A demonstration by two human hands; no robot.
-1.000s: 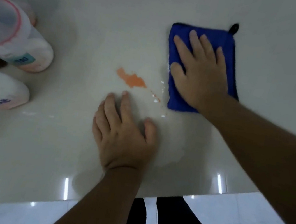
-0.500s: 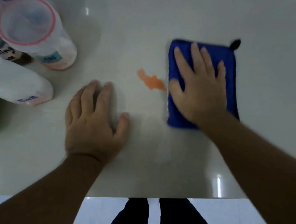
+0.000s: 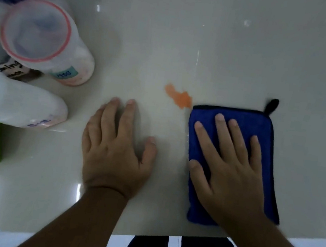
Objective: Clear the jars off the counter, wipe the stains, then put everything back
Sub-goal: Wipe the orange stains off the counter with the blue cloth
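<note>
Both hands (image 3: 117,148) flat, orange stain (image 3: 179,97) just beyond

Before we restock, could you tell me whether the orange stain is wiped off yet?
Not yet: the orange stain shows, uncovered, beside the blue cloth's corner.

Worktop (image 3: 189,44): smooth, glossy, pale stone-like finish with light reflections. Cloth (image 3: 264,136): blue, soft, napped fabric. Jars (image 3: 44,45): translucent plastic.

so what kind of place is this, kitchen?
Most likely a home kitchen counter. A glossy pale counter carries labelled storage jars at the left edge, an orange spill sits mid-surface, and the right hand presses a blue cloth flat beside it. White tiled floor shows below the edge.
</note>
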